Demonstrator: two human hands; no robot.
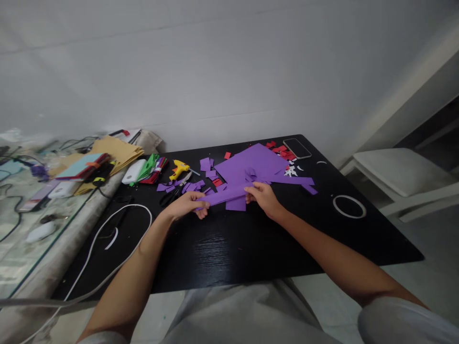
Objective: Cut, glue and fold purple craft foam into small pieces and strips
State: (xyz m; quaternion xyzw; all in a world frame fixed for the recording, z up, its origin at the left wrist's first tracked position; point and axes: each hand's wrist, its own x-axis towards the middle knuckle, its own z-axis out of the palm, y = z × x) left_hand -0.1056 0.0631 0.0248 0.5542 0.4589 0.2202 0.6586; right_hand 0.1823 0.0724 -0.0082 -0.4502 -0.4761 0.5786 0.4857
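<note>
A long purple paper strip (226, 195) stretches between my two hands above the black table. My left hand (190, 204) pinches its left end, and my right hand (263, 197) grips the other end between thumb and fingers. Behind the strip lies a large purple sheet (256, 160); a smaller purple piece (235, 205) shows just below it. Small purple cut pieces (193, 186) are scattered beside my left hand, near scissors (174, 193) with dark handles and a yellow glue gun (178, 169). More purple strips (292, 180) lie right of my right hand.
Red scraps (285, 152), white scraps (292, 170) and a phone-like rectangle (297, 148) lie at the back right, a white ring (349, 206) nearer. A white cable (103, 217) loops across the table's left side. Bundled coloured paper (154, 169) sits back left; a white chair (398, 172) stands right.
</note>
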